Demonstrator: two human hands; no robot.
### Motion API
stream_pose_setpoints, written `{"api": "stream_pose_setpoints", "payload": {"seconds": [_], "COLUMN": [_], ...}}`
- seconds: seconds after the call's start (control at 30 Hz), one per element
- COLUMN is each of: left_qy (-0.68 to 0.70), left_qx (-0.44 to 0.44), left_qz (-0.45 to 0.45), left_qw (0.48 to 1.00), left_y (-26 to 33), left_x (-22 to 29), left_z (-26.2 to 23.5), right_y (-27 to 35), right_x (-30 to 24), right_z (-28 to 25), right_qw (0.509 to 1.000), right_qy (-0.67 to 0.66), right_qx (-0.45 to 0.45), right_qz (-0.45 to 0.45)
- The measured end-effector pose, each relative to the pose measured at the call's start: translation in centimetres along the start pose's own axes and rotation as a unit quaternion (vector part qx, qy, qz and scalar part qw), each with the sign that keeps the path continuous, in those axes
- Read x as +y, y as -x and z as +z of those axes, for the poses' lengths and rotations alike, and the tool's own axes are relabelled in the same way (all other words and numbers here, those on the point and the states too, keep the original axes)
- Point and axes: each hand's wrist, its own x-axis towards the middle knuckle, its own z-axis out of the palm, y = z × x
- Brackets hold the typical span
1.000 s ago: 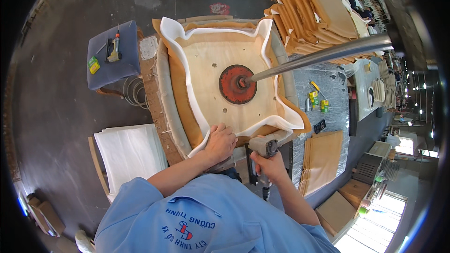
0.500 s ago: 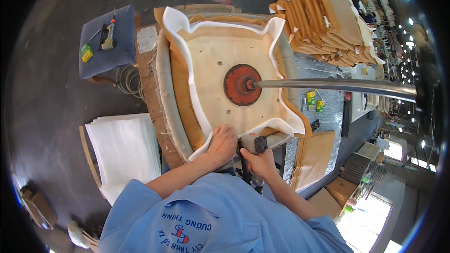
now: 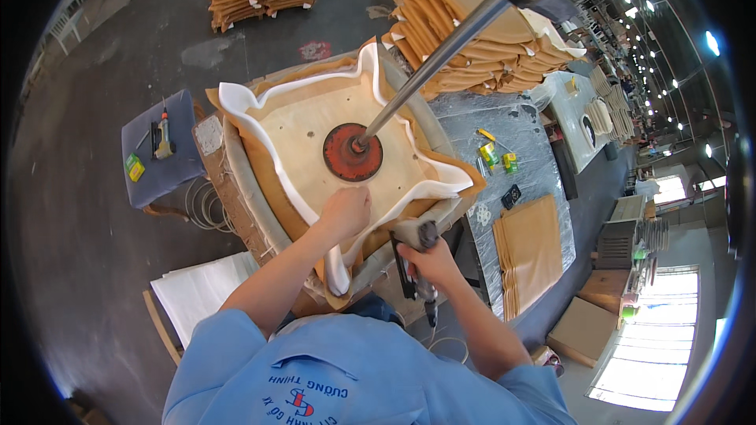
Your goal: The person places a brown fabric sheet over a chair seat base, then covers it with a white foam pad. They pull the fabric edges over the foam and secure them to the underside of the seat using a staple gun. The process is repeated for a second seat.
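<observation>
A pale wooden seat board (image 3: pixel 299 114) lies face up, ringed by white foam (image 3: pixel 272 161) and brown upholstery fabric (image 3: pixel 244 161) whose edges stand up around it. A round red press plate (image 3: pixel 339 159) on a metal rod bears down on the middle of the board. My left hand (image 3: pixel 346 211) is closed in a fist over the near part of the board, just below the plate; what its fingers hold, if anything, is hidden. My right hand (image 3: pixel 431 261) grips a staple gun (image 3: pixel 413 234), held at the near edge of the seat, right of a drooping foam corner.
The metal rod (image 3: pixel 433 67) slants up to the right. Brown covers (image 3: pixel 465 39) are piled behind a wrapped table (image 3: pixel 535 157) holding small yellow-green boxes (image 3: pixel 489 156) and flat brown pieces (image 3: pixel 528 248). At left, a blue cushioned stool (image 3: pixel 177 161) carries another tool (image 3: pixel 163 140); white sheets (image 3: pixel 197 287) lie nearer.
My left hand has left the near foam edge and moved inward over the board, closing into a fist. The staple gun stays in my right hand, and the view has turned.
</observation>
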Motion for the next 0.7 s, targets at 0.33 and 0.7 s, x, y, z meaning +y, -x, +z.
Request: {"api": "stream_pose_setpoints", "payload": {"seconds": [0.33, 0.7], "left_qy": [-0.086, -0.055], "left_qx": [0.144, 0.142], "left_qz": [0.205, 0.124], "left_qw": [0.964, 0.981], "left_y": [-1.5, -3.0], "left_x": [1.8, 1.8], "left_z": [8.2, 10.1], "right_y": [1.3, -6.4], "right_x": [3.8, -1.2], "right_z": [-5.5, -7.8], "right_qw": [0.976, 0.999], "right_qy": [-0.136, 0.043], "right_qx": [0.063, -0.021], "right_qz": [-0.157, 0.017]}}
